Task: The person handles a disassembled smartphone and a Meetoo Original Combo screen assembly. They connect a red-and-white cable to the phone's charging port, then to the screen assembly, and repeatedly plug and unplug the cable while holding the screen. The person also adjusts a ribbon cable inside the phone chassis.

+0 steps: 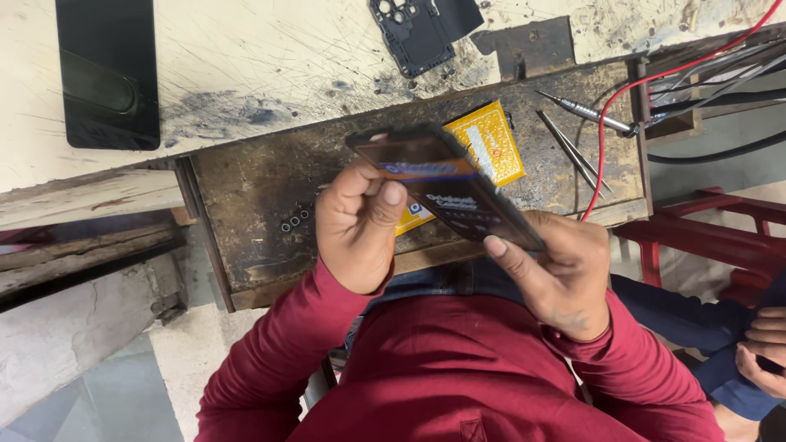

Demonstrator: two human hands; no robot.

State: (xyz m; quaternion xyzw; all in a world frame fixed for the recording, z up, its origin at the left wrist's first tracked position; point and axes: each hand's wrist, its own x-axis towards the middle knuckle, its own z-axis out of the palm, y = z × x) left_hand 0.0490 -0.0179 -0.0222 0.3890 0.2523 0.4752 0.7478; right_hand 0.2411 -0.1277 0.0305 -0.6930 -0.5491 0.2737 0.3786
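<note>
Dark phone [446, 184], pinched in your left grip [358, 225] and right grip [557, 274], could slip onto the bench [246, 221] at 12 o'clock.

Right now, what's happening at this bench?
A person in a red top holds a dark phone in both hands above a worn pull-out drawer. The left hand grips its near end; the right hand supports the other. A yellow card and tweezers lie in the drawer beneath.
</note>
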